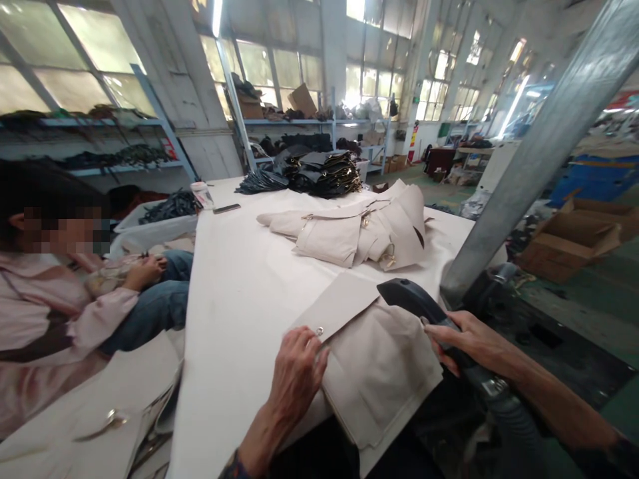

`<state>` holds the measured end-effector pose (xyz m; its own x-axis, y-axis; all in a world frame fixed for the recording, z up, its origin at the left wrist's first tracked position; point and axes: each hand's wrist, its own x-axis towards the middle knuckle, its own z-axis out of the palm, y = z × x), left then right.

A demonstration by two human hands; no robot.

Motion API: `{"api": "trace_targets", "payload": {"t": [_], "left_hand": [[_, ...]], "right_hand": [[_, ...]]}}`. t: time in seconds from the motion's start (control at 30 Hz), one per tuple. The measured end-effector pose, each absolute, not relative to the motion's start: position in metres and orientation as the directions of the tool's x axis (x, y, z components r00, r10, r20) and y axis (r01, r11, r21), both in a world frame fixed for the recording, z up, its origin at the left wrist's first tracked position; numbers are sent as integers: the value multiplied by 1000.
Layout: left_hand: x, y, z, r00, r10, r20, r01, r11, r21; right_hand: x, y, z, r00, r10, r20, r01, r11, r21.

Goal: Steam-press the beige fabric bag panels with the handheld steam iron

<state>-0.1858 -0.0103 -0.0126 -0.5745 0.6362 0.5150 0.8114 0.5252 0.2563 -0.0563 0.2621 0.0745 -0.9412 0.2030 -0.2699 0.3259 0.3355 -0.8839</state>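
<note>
Ideally, hold the beige flap bag point(379, 366) taut across the white surface's point(232, 332) near edge, left hand point(298, 366) pinching its flap point(342, 303), right hand point(462, 339) gripping the black nozzle point(412, 293) (apparently a vacuum's) toward the surface's right side.

On the table point(234, 319), a pile point(329, 241) lies behind the workpiece point(377, 359).

Metal post point(539, 153), cardboard boxes point(554, 246), windows point(277, 70)

Bright windows point(256, 63) and tube lamps point(217, 18) glare above a softly lit tabletop point(229, 332), edges stretched and blurred.
</note>
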Motion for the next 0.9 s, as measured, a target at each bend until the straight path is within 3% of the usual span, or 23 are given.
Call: {"api": "trace_targets", "payload": {"t": [0.13,0.3,0.53,0.7,0.9], "left_hand": [[-210,58,1,-685,679,265,712,545,443],[-249,107,-27,-730,660,176,606,507,613],[-273,89,-39,-740,670,63,333,283,899],[-267,89,-36,-723,689,50,162,99,982],[-262,86,-26,-669,742,53,-4,-74,997]], "right_hand": [[-41,269,65,-940,202,-275,327,296,-898],[-30,273,53,-952,168,-258,297,281,-913],[-33,275,49,-952,154,-263,298,286,-911],[-53,260,52,-957,132,-258,285,261,-922],[-92,252,41,-966,123,-226,250,243,-937]]}}
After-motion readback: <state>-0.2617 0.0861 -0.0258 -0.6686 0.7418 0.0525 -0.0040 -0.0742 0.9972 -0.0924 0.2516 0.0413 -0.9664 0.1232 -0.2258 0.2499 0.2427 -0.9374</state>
